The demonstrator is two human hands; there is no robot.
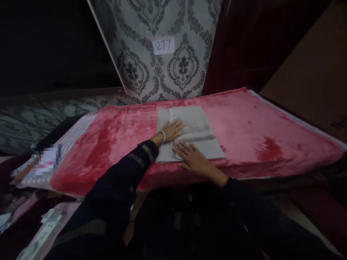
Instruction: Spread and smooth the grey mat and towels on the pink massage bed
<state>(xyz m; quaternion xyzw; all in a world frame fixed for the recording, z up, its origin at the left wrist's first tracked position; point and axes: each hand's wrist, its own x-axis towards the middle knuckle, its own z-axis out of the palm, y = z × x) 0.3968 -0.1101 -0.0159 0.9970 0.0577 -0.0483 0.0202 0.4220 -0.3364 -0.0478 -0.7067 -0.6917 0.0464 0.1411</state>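
Observation:
A folded grey towel [192,119] with a darker band lies on a pink and red plush blanket [238,126]. My left hand [172,130], with a silver bracelet at the wrist, rests flat on the towel's left part, its fingers spread. Nearer the front edge, my right hand [193,158] lies over the lower part of the towel, fingers stretched out. Both palms face down on the cloth, and neither hand grips it. Layers of the fold show along the towel's left side.
Patterned wallpaper [159,79] with a paper marked 277 [163,45] rises behind the blanket. A large dark screen [54,47] stands at the back left, a dark red panel [244,47] at the back right. A white power strip [45,231] is at lower left.

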